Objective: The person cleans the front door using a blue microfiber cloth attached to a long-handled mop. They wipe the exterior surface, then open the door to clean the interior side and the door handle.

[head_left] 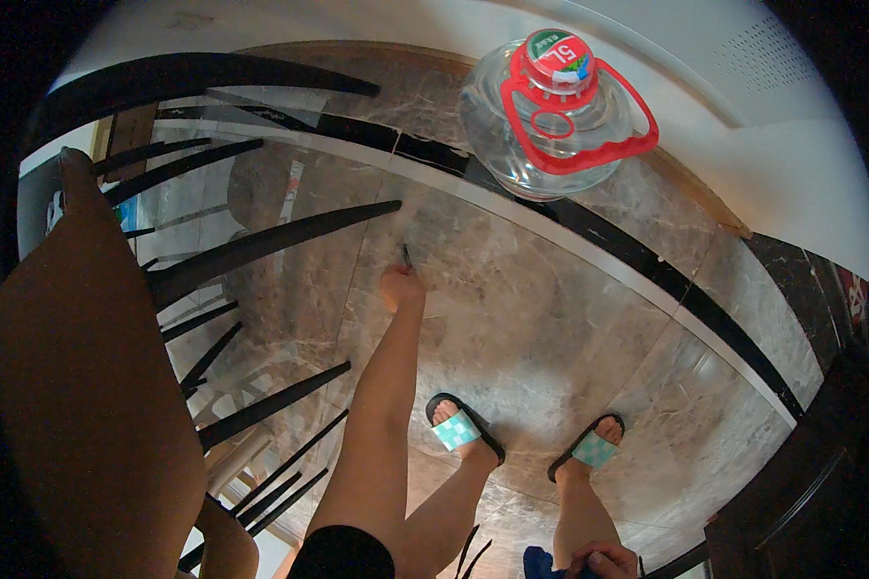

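My left arm reaches forward over the floor, and my left hand [403, 287] is closed around a small, thin dark object [406, 255]. Only its tip shows past the fingers, so its kind cannot be made out. At the lower edge, in front of my leg, my right hand [605, 560] shows only in part, with its fingers curled. A dark blue thing [541, 562] that looks soft lies right beside those fingers; whether they grip it is hidden. Ahead and to the right of my left hand stands a large clear bottle [497, 106] with a red cap and red carrying handle.
Dark chair legs [280, 246] jut in from the left beside a brown tabletop [97, 386]. Marbled tiles [512, 309] carry a black-and-white border strip [637, 256]. My feet wear checked slippers [457, 430]. A white panel [743, 77] rises behind the bottle; dark furniture [792, 492] stands right.
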The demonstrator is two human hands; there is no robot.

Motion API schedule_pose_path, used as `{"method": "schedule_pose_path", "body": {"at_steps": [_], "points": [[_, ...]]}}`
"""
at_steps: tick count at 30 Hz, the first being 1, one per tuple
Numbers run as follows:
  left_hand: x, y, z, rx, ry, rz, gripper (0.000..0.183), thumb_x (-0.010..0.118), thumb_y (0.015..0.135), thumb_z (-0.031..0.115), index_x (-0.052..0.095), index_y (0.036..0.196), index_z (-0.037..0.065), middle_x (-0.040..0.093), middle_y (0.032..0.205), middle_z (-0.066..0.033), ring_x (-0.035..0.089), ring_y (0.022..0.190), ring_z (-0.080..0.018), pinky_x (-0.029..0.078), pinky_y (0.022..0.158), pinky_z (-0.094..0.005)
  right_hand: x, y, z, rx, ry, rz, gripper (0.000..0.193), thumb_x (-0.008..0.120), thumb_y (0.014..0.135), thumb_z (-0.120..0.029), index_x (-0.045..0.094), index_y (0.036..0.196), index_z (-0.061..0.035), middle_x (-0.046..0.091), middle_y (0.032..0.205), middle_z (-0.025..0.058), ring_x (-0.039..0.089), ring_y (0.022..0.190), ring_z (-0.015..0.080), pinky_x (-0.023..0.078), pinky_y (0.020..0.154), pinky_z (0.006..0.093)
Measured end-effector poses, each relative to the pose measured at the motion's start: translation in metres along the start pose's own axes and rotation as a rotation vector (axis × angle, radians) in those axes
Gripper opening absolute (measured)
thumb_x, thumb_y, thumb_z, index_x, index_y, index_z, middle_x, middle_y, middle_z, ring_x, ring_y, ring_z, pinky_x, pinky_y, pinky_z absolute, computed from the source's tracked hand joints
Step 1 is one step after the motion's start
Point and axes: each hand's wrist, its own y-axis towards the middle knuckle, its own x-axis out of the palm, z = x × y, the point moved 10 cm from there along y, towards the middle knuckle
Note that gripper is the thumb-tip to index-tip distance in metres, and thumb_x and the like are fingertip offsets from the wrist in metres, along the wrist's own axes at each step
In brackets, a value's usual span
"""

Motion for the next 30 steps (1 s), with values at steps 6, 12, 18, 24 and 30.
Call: {"method": "schedule_pose_path", "body": {"at_steps": [6,12,18,24,30], "points": [[-0.018,-0.027,0.056,0.246,0.223,-0.004,0.013,0.062,0.076,0.016,0.064,0.086,0.008,0.058,0.094,-0.01,0.06,0.086,-0.0283,0.05,0.068,-0.0394,-0.003,0.003,-0.004,-0.081,0.035,0.006,0.019,0.053,0.089,-0.013,0.06,0.095,0.0035,0.059,0.068,0.0085,0.055,0.056,0.0161,0.044,0.053,0.0248],[-0.014,-0.023,0.067,0.376,0.354,-0.029,0.016,0.061,0.076,0.016,0.066,0.085,0.004,0.063,0.091,-0.014,0.062,0.083,-0.0301,0.051,0.071,-0.0398,0.0,0.001,-0.009,-0.042,0.01,0.002,0.019,0.054,0.089,-0.013,0.059,0.096,0.0036,0.058,0.068,0.0085,0.055,0.058,0.0169,0.045,0.055,0.0268],[-0.019,-0.027,0.074,0.355,0.373,-0.057,0.022,0.058,0.077,0.021,0.067,0.08,0.001,0.064,0.087,-0.0175,0.065,0.08,-0.0301,0.052,0.069,-0.0394,-0.025,0.001,0.008,0.008,0.055,0.114,0.018,0.054,0.088,-0.013,0.059,0.094,0.0032,0.058,0.07,0.0089,0.055,0.06,0.0173,0.046,0.058,0.0271],[-0.014,-0.023,0.076,0.385,0.387,-0.094,0.022,0.061,0.075,0.024,0.067,0.079,0.003,0.065,0.084,-0.017,0.065,0.077,-0.0298,0.052,0.069,-0.0381,0.001,0.003,-0.018,-0.062,0.039,0.013,0.018,0.055,0.088,-0.013,0.059,0.093,0.0033,0.059,0.07,0.0095,0.055,0.059,0.0177,0.046,0.058,0.0275],[-0.001,-0.013,0.071,0.362,0.463,-0.144,0.024,0.059,0.075,0.026,0.068,0.08,0.005,0.065,0.088,-0.0163,0.064,0.081,-0.0309,0.052,0.069,-0.0393,-0.012,0.001,-0.011,-0.07,0.098,0.081,0.018,0.055,0.088,-0.013,0.06,0.094,0.0037,0.059,0.071,0.0095,0.056,0.059,0.0175,0.046,0.058,0.0273]]}}
